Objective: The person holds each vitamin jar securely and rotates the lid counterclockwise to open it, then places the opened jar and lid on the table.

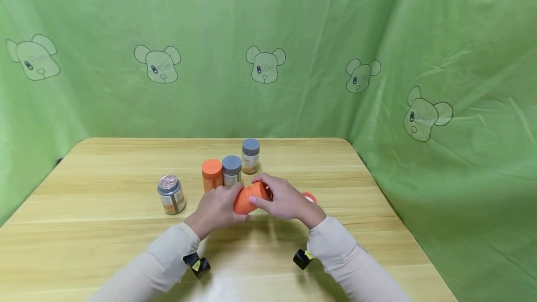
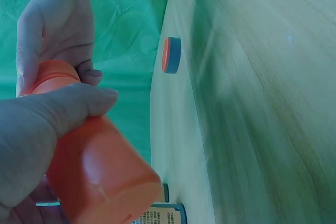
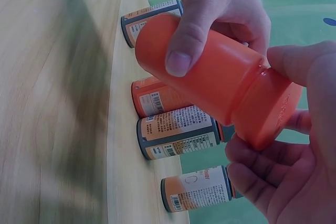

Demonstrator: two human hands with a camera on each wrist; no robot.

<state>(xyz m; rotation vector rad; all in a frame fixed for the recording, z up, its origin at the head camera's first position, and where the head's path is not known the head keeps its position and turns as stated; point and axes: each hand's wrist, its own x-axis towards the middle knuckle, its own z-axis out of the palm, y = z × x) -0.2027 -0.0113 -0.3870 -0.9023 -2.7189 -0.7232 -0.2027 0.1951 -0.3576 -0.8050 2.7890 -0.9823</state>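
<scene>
My left hand (image 1: 216,209) grips the smooth body of an orange bottle (image 3: 197,69), its thumb laid along the side. The bottle is tilted above the table, with its orange cap (image 3: 269,109) toward the right. My right hand (image 1: 285,198) holds that cap between thumb and fingers. Just beyond the hands stand another orange bottle (image 1: 212,175) and a grey-capped jar (image 1: 232,167). A loose round lid (image 2: 171,55) lies on the table past the right hand, mostly hidden by it in the head view.
A labelled jar with a foil-sealed top (image 1: 169,195) stands to the left of the hands. Farther back is another grey-capped jar (image 1: 251,156). The wooden table (image 1: 105,246) ends at a green curtain (image 1: 209,106) behind and on the right.
</scene>
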